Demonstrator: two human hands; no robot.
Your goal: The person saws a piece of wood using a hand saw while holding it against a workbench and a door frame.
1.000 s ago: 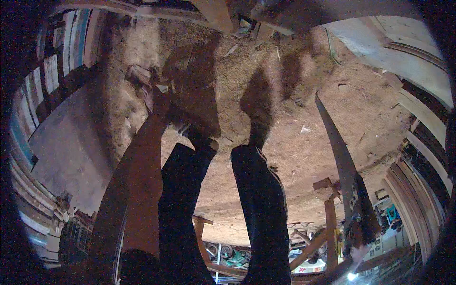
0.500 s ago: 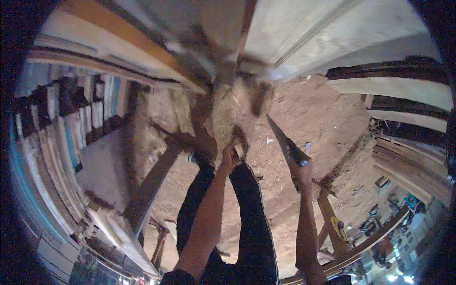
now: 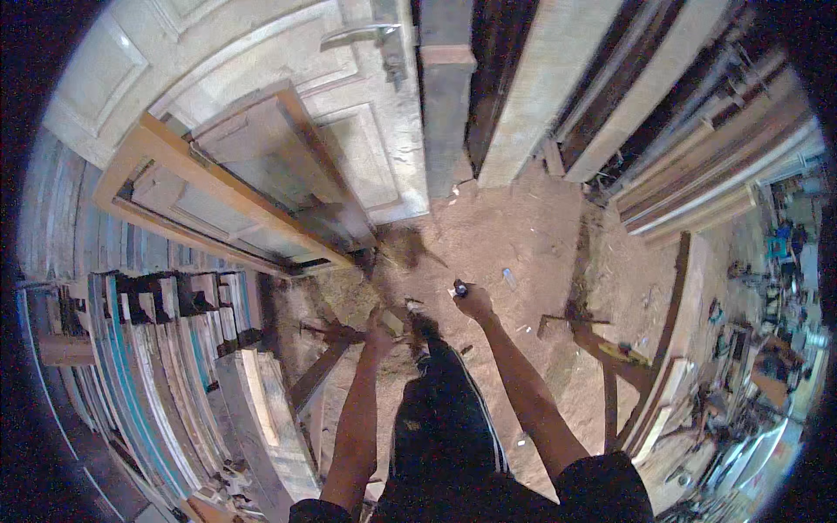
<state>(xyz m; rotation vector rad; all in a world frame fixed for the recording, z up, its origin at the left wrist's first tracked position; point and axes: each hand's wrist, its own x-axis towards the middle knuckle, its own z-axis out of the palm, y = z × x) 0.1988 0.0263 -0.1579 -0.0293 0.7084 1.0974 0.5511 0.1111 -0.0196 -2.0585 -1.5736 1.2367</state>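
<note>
My right hand (image 3: 473,302) is closed round the dark handle of a handsaw (image 3: 460,287). Its blade is seen almost edge-on here, so little of it shows. To the left, my left hand (image 3: 379,333) is closed on a short pale piece of wood (image 3: 394,325); part of that piece is hidden by the fingers. The two hands are apart, both low over the dirt floor (image 3: 532,235). My dark-trousered leg (image 3: 445,410) stands between my forearms.
A white panelled door (image 3: 405,166) and an orange-brown framed panel (image 3: 235,196) lean ahead. Timber stacks (image 3: 157,366) line the left, with planks (image 3: 532,96) upright at the far right. A wooden trestle (image 3: 610,353) bears a yellow tool (image 3: 623,350). A small blue-white object (image 3: 509,276) lies on the floor.
The view has turned up toward the doors. My right hand has brought the saw inward, closer to my left hand. My left hand has shifted left, still holding the wood piece.
</note>
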